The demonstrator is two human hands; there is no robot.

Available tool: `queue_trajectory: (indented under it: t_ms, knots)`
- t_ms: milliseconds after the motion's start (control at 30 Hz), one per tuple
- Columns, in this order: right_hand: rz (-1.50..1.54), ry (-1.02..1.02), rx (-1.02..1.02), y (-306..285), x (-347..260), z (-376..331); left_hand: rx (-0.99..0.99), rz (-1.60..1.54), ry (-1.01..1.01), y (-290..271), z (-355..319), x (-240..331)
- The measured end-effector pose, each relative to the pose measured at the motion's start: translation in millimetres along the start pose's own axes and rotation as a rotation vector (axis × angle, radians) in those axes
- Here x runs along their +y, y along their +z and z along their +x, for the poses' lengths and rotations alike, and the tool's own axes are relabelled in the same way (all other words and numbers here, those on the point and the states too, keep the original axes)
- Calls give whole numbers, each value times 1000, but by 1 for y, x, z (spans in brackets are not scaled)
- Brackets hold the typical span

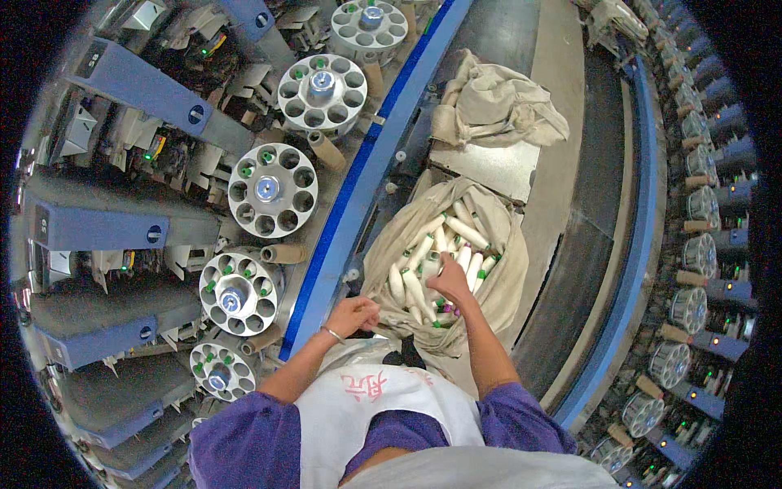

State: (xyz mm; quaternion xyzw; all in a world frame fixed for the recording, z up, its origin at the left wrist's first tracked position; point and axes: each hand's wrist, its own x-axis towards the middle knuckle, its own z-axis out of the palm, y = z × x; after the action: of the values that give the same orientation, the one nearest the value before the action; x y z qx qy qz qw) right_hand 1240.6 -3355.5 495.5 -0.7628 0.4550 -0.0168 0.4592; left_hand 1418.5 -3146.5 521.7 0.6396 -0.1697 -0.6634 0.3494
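Observation:
An open beige cloth sack stands in front of me, filled with white yarn bobbins. Most bobbin ends that show are green, and a few are purple. My right hand reaches into the sack with its fingers closed among the bobbins. Its fingertips are partly hidden, so what it grips is unclear. My left hand hovers by the sack's near left edge, left of the bobbins. Its fingers are curled together, and anything between them is too small to make out.
To my left, a winding machine carries round bobbin magazines, some pockets holding green-tipped bobbins. A blue rail separates it from the sack. Brown tubes lie beside the magazines. Farther ahead is a bundled cloth sack. Another machine row curves along the right.

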Motion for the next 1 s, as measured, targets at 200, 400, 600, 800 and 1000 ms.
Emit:
queue_trajectory:
  t_ms: [200, 400, 600, 800, 1000]
  knots:
    - [735, -434, 5, 12, -76, -5, -80, -1325, 202, 2, 72, 53]
    - [1120, -2, 167, 10, -89, 27, 339, -1386, 548, -123, 113, 131]
    - [-482, 100, 198, -107, -73, 96, 767, -971, 747, -144, 122, 215]
    - [321, -392, -144, -30, -127, 141, 245, -735, 686, -72, 158, 255]
    - [1225, 363, -328, -75, -99, 234, 538, -1173, 707, -172, 218, 323]
